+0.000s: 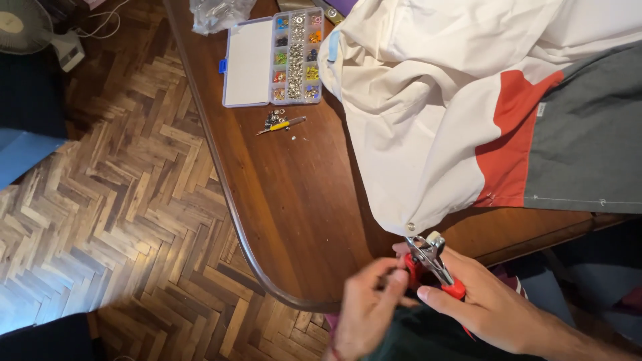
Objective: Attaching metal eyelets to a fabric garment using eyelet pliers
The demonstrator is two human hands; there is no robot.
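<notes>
From the head camera, the snap pliers (431, 264) with red handles sit just off the near edge of the wooden tabletop (294, 200), metal jaws pointing up toward the corner of the cream fabric (414, 120). The right hand (495, 304) is wrapped around the pliers' handles, its fingers closed on the red grip. The left hand (368, 307) comes in just beside the pliers on their left, its fingers (394, 274) pinched against the tool near the head; whether they hold some small part there I cannot tell.

Directly above the pliers' jaws, the fabric's corner hangs over the tabletop edge and carries a small metal eyelet (410, 226), close to the jaws but apart from them. The fabric spreads away from the pliers across the far right of the tabletop, with a red panel (515, 140) and a grey panel (588, 134).

Well away from the pliers, toward the far left of the tabletop, lies an open plastic organiser box (274, 57) with compartments of coloured and silver snaps. A small yellow-handled tool (284, 124) and a few loose snaps (275, 117) lie just on the pliers' side of the box. Herringbone parquet floor (114, 200) lies to the left.
</notes>
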